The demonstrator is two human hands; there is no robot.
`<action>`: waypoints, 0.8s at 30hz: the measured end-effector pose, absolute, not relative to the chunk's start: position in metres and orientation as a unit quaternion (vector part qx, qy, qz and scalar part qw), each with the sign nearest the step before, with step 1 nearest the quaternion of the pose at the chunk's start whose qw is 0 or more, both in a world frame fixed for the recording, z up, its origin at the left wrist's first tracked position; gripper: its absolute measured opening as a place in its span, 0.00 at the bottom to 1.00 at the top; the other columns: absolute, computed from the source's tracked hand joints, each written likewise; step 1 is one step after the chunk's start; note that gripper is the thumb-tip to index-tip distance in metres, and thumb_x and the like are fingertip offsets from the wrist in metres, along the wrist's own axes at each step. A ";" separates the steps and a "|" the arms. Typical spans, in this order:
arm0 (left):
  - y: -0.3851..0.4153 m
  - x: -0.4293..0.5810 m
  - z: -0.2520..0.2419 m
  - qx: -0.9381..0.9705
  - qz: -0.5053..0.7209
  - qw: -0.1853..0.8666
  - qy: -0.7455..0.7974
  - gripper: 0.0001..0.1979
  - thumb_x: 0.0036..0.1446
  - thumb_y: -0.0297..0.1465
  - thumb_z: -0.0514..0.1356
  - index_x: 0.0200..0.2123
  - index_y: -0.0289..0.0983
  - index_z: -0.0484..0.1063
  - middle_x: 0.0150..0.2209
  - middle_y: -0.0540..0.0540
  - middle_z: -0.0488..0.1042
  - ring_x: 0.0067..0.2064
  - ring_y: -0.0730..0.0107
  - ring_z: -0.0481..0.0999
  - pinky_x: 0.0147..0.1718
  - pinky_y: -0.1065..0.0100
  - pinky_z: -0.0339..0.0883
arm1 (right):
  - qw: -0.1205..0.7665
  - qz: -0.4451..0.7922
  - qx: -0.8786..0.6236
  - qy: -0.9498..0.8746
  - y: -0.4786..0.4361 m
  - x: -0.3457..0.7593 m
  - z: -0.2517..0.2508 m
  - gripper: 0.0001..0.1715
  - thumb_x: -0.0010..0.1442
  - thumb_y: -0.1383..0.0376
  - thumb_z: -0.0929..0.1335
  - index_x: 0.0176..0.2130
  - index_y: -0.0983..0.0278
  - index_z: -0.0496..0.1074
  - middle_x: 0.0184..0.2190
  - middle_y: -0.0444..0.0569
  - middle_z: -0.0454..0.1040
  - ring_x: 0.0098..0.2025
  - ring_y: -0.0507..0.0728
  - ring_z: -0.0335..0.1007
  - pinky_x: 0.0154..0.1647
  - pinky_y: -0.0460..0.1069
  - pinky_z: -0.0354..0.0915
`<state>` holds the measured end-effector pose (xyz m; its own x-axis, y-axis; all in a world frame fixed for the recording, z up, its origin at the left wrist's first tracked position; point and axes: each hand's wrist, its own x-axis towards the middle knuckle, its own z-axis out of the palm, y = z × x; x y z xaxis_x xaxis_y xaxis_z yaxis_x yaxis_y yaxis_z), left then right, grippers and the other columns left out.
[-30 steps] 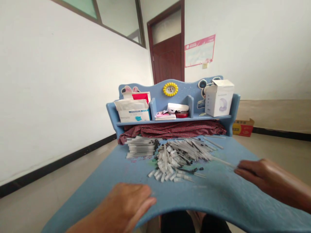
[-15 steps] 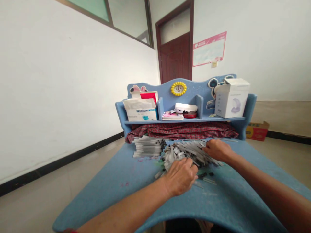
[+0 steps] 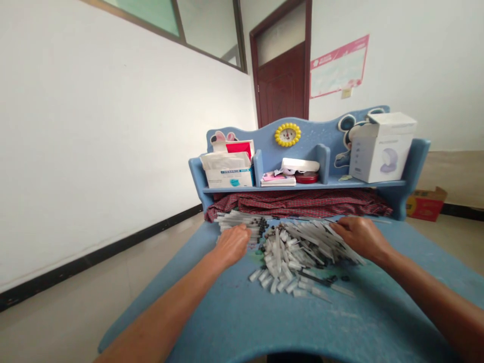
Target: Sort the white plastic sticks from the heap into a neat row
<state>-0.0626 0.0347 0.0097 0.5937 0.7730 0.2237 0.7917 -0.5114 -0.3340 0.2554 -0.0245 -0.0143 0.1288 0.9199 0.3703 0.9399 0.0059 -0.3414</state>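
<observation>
Though behind the tubes (image 3: pixel 313 237), checked cloth (image 3: pixel 298 204) beneath the blue shelf (image 3: pixel 333 183).

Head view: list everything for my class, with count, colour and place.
Stacked tubes: many, whitish, black-ended, table's back left
Loose tubes and caps: many, whitish and black, mid-table
Table: one, blue, foreground
Shelf: one, blue, table's back
Cloth: one, red check, under shelf
Mask carton: one, white and blue, shelf left
Papers: one stack, white and pink, shelf middle
Round tin: one, red, shelf middle
Case: one, white, shelf middle
Tall box: one, white, shelf right
Clock: one, yellow-rimmed, shelf backboard
Cartoon cutouts: two, multicoloured, backboard
Poster: one, pink and white, wall
Door: one, brown, background
Window: one, greenish, upper left
Floor carton: one, red and yellow, right
Left hand: one, at stacked tubes
Right hand: one, at loose tubes
</observation>
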 end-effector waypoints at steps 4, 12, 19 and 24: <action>0.051 -0.075 0.003 -0.870 0.016 0.190 -0.454 0.09 0.53 0.19 0.52 0.31 0.34 0.70 0.32 0.43 0.71 0.33 0.65 0.73 0.30 0.68 0.64 | 0.307 -0.004 -0.679 -0.667 -0.027 0.255 -0.021 0.23 0.59 0.52 0.59 0.22 0.63 0.69 0.19 0.47 0.70 0.24 0.54 0.66 0.26 0.47 0.53; 0.055 -0.069 0.000 -0.875 0.071 0.190 -0.439 0.12 0.52 0.17 0.50 0.29 0.31 0.72 0.34 0.38 0.72 0.37 0.59 0.73 0.33 0.64 0.64 | 0.361 0.024 -0.655 -0.664 -0.036 0.257 -0.024 0.22 0.58 0.53 0.60 0.23 0.63 0.69 0.18 0.45 0.67 0.23 0.54 0.63 0.25 0.47 0.52; 0.047 -0.066 0.002 -0.885 0.073 0.210 -0.409 0.12 0.51 0.16 0.49 0.27 0.29 0.72 0.31 0.36 0.72 0.36 0.58 0.73 0.34 0.63 0.64 | 0.368 0.032 -0.644 -0.670 -0.040 0.252 -0.023 0.20 0.58 0.55 0.61 0.23 0.63 0.69 0.18 0.44 0.67 0.23 0.53 0.63 0.25 0.47 0.52; 0.037 -0.069 0.025 -0.886 0.030 0.228 -0.403 0.09 0.56 0.24 0.50 0.31 0.31 0.70 0.34 0.38 0.71 0.38 0.58 0.71 0.36 0.61 0.65 | 0.380 0.021 -0.628 -0.679 -0.045 0.247 -0.019 0.20 0.60 0.56 0.60 0.22 0.63 0.66 0.17 0.43 0.64 0.22 0.51 0.59 0.25 0.46 0.51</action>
<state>-0.0687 0.0372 0.0247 0.6734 0.7276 0.1308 0.7006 -0.5716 -0.4270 0.2470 -0.0448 -0.0192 0.0775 0.8683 0.4900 0.8370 0.2104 -0.5052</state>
